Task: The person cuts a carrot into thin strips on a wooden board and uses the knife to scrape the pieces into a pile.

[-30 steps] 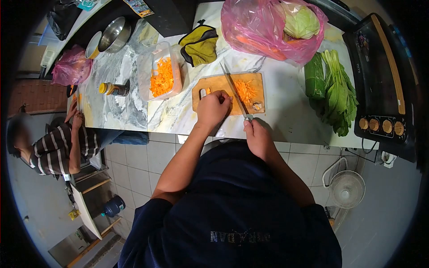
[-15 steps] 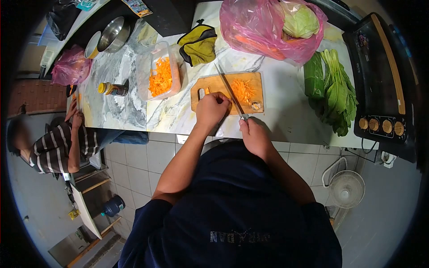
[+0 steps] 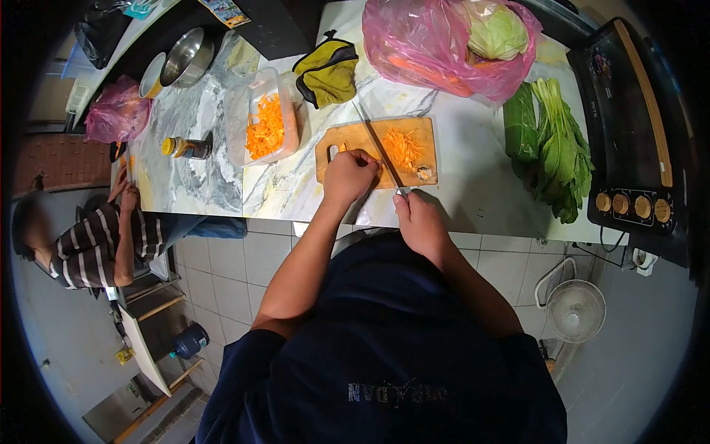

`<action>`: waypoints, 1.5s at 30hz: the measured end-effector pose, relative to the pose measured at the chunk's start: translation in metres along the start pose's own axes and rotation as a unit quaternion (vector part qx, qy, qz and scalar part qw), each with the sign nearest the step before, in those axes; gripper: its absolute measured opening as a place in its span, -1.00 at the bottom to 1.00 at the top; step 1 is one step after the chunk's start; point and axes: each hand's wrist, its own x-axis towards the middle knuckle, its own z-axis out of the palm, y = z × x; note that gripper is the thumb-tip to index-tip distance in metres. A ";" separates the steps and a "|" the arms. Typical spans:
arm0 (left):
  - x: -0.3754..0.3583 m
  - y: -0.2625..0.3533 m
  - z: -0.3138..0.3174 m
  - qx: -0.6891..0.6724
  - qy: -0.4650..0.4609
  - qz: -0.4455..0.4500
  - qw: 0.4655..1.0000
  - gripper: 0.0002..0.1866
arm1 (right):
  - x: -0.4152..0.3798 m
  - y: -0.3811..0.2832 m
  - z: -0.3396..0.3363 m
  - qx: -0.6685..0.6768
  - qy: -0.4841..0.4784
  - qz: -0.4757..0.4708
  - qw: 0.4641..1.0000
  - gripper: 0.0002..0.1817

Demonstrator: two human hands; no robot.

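Note:
A wooden cutting board (image 3: 347, 140) lies on the marble counter (image 3: 473, 185). A pile of shredded carrot (image 3: 403, 146) sits on its right half. My left hand (image 3: 349, 176) is curled over a piece of carrot (image 3: 345, 148) on the board's near side. My right hand (image 3: 418, 222) grips the handle of a long knife (image 3: 381, 148), whose blade lies across the board just right of my left fingers.
A clear tub of shredded carrot (image 3: 268, 126) stands left of the board, a yellow cloth (image 3: 328, 74) behind it. A pink bag with cabbage (image 3: 451, 41), leafy greens (image 3: 555, 148) and a cooktop (image 3: 636, 126) are at right. Another person (image 3: 89, 244) sits at left.
The knife and my right hand have shifted slightly left along the board. My left hand stays curled over the carrot piece.

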 end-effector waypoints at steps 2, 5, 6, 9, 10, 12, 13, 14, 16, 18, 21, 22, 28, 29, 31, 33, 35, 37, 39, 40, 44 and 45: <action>0.001 -0.002 0.000 -0.012 -0.006 0.000 1.000 -0.75 | 0.001 0.002 0.002 -0.028 -0.002 -0.011 1.000 -0.54; 0.000 -0.001 0.001 -0.019 -0.008 0.004 1.000 -0.74 | -0.002 -0.008 -0.003 -0.033 -0.022 -0.003 0.999 -0.52; 0.000 -0.002 0.001 -0.019 -0.009 0.005 1.000 -0.74 | -0.002 -0.007 -0.001 -0.033 -0.022 -0.002 0.999 -0.52; -0.001 -0.003 0.002 -0.004 -0.001 0.013 1.000 -0.77 | -0.002 -0.005 0.005 -0.061 0.014 -0.023 0.998 -0.53; -0.003 -0.003 0.003 -0.003 0.006 0.014 1.000 -0.77 | -0.002 -0.007 0.005 -0.070 0.012 -0.018 0.997 -0.52; -0.003 -0.001 0.003 -0.003 0.011 0.019 1.000 -0.76 | -0.003 -0.009 0.003 -0.080 0.013 -0.012 0.997 -0.52; -0.004 -0.002 0.004 0.008 0.016 0.023 1.000 -0.76 | -0.005 -0.009 0.003 -0.083 0.017 -0.013 0.996 -0.53; -0.004 -0.002 0.004 0.019 0.021 0.027 0.999 -0.75 | -0.006 -0.010 0.002 -0.087 0.021 -0.015 0.996 -0.54; -0.005 0.000 0.003 0.013 0.023 0.028 0.999 -0.74 | -0.012 -0.005 0.001 -0.093 0.025 -0.015 0.995 -0.56; -0.006 0.000 0.003 0.006 0.025 0.025 0.999 -0.74 | -0.021 -0.001 -0.001 -0.100 0.024 -0.015 0.995 -0.58; -0.006 0.000 0.001 -0.017 0.015 0.011 1.000 -0.75 | -0.032 0.004 -0.006 -0.109 0.037 -0.005 0.993 -0.64; -0.006 0.001 0.001 -0.009 0.010 0.010 1.000 -0.75 | -0.034 0.009 -0.005 -0.099 0.054 -0.012 0.994 -0.64; -0.002 -0.007 0.002 -0.037 -0.008 0.012 0.999 -0.77 | -0.028 -0.003 -0.011 -0.062 0.068 -0.025 0.995 -0.62; -0.001 -0.008 0.003 -0.044 -0.012 0.013 0.999 -0.77 | -0.026 -0.005 -0.010 -0.070 0.068 -0.035 0.995 -0.61; 0.000 -0.011 0.004 -0.051 -0.012 0.021 0.998 -0.79 | -0.022 -0.004 -0.006 -0.075 0.067 -0.038 0.994 -0.62; 0.000 -0.011 0.004 -0.058 -0.011 0.027 0.998 -0.81 | -0.020 -0.004 -0.003 -0.080 0.064 -0.040 0.994 -0.63; -0.002 -0.009 0.003 -0.064 -0.019 0.022 0.998 -0.79 | -0.019 -0.003 -0.002 -0.081 0.071 -0.054 0.993 -0.63; -0.003 -0.011 0.003 -0.073 -0.019 0.018 0.997 -0.80 | -0.018 -0.003 -0.001 -0.083 0.073 -0.053 0.992 -0.63; -0.005 -0.013 0.004 -0.082 -0.018 0.014 0.996 -0.80 | -0.018 -0.004 -0.001 -0.084 0.074 -0.052 0.992 -0.62; -0.005 -0.013 0.004 -0.081 0.000 0.027 0.996 -0.80 | -0.018 -0.005 -0.003 -0.077 0.070 -0.043 0.994 -0.63; -0.006 -0.011 0.000 -0.083 -0.009 0.019 0.996 -0.82 | -0.018 -0.005 -0.004 -0.074 0.063 -0.043 0.994 -0.63; -0.006 -0.011 0.000 -0.083 -0.009 0.018 0.996 -0.82 | -0.018 -0.005 -0.004 -0.074 0.063 -0.043 0.994 -0.63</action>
